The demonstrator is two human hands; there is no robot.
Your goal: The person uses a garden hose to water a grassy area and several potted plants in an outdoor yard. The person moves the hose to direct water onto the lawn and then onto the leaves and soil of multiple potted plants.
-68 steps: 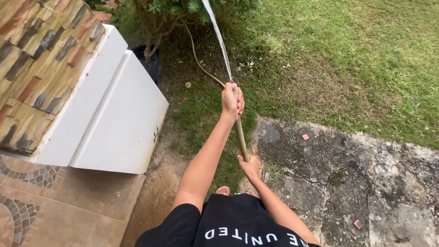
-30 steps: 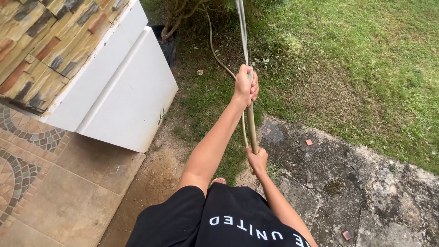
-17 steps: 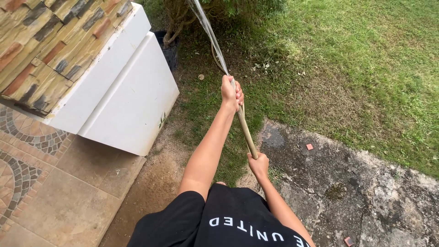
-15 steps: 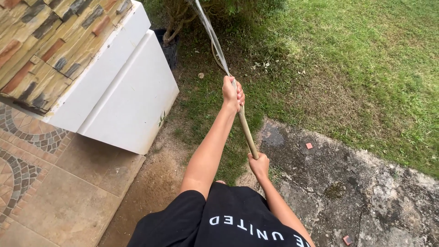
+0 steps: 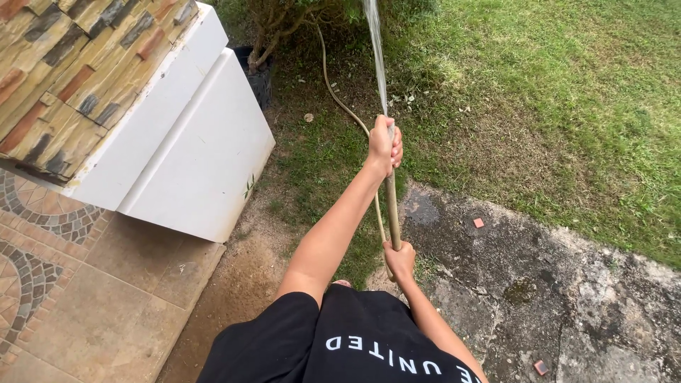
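My left hand [image 5: 384, 145] is stretched out ahead and shut around the front end of a tan garden hose [image 5: 391, 206]. A thin jet of water [image 5: 374, 42] shoots from that end, away from me, toward the shrub and grass. My right hand [image 5: 400, 259] grips the same hose lower down, close to my body. A further length of the hose [image 5: 335, 86] curves over the ground toward the base of the shrub.
A white pillar base with stone cladding [image 5: 177, 135] stands at the left on patterned paving tiles [image 5: 78, 298]. A black pot [image 5: 257, 74] holds the shrub behind it. A cracked concrete slab [image 5: 567, 291] lies at the right, with lawn [image 5: 553, 92] beyond.
The water jet has swung from leaning left to pointing nearly straight ahead. Both hands keep their hold on the hose, and the left hand has shifted slightly.
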